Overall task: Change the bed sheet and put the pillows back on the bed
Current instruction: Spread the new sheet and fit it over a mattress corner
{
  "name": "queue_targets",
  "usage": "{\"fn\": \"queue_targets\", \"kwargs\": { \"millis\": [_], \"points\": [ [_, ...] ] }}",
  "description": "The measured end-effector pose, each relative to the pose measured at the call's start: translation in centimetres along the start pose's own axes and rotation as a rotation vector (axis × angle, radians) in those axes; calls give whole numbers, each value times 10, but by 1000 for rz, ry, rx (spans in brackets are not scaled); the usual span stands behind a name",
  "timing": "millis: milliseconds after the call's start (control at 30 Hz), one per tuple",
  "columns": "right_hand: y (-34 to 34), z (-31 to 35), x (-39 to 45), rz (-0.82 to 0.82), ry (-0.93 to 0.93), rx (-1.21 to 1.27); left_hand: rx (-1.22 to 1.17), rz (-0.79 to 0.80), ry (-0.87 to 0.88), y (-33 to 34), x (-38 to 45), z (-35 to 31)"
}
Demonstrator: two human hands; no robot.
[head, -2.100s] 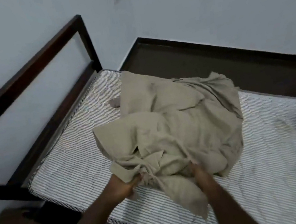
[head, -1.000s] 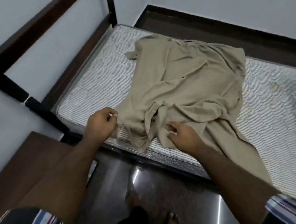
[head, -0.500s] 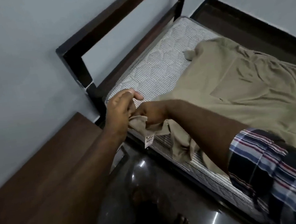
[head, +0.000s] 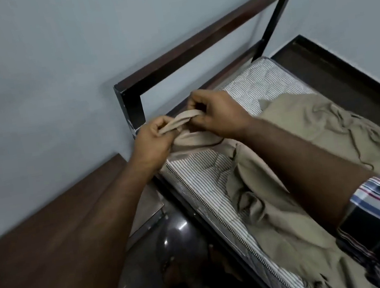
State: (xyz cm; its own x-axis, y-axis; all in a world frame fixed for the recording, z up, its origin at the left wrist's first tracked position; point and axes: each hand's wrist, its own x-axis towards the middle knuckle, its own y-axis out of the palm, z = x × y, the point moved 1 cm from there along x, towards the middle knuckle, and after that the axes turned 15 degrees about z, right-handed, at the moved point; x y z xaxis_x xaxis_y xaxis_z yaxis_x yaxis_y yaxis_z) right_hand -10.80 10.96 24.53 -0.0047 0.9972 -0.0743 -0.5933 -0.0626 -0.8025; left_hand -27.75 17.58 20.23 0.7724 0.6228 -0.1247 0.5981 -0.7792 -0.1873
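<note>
At the lower left of the frame lies a dark wooden tabletop [head: 55, 220]. At centre, the left hand [head: 152, 144] and right hand [head: 219, 114] each pinch a rolled edge of the beige bed sheet [head: 329, 128], both grips curled tight, over the striped mattress [head: 261, 83] corner beside the headboard [head: 194, 47]. The sheet lies crumpled toward the right.

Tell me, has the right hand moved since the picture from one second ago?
Yes. The right hand has gone from the near edge of the mattress toward the headboard; it now pinches the beige sheet at the near head corner.
</note>
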Motion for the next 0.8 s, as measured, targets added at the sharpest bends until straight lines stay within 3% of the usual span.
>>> {"fn": "queue_targets", "kwargs": {
  "millis": [100, 400, 533, 667, 733, 800],
  "points": [
    [-15, -11, -2, 40, -48, -36, -19, -120, 60, -8, -1, -19],
    [-33, -29, -2, 35, -30, -380, 7, 23, -14, 6, -27, -69],
    [-46, -23, -8, 102, 56, -147, 97, -93, -14, -3, -44, -83],
    [-73, 23, -35, -126, -63, 77, 415, -377, -159, -30, -50, -69],
    [-65, 59, -61, 151, -222, 195, 359, -476, -145, -27, -42, -73],
    [-46, 74, -80, 513, -311, 238, 0, -505, -62, -16, -35, -88]
  ]
}}
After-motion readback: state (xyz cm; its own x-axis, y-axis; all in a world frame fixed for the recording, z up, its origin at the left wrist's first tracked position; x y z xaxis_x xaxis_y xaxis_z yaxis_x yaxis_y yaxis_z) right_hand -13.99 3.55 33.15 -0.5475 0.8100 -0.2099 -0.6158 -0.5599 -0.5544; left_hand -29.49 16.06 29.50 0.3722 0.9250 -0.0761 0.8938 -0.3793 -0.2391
